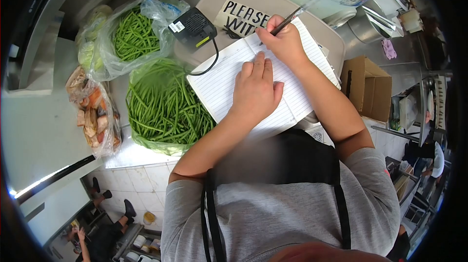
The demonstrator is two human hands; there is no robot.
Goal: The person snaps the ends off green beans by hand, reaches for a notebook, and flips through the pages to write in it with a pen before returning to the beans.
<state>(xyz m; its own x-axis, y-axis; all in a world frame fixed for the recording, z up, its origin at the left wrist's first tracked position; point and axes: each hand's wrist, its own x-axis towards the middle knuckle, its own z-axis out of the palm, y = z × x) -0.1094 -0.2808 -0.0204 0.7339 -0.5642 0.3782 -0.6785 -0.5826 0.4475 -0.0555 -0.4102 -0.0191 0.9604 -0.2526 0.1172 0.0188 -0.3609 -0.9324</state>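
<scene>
An open lined notebook [222, 69] lies on a beige plastic lid or tray [204, 6] in front of me. My right hand [282, 38] grips a dark pen [287, 22], its tip near the top of the notebook page. Flat on the page rests my left hand [256, 86], its fingers stretched toward the pen and holding nothing. Beyond the notebook, a cardboard sign [243, 17] with hand-written black letters is partly covered by my right hand. A small black device [193, 29] with a cable sits left of the notebook.
Green beans fill one open bag [168, 106] and a second clear bag [136, 35] on the left. A bag of meat pieces [92, 116] lies beside them. At right stands an open cardboard box [368, 89]. Other people [114, 237] are in the background.
</scene>
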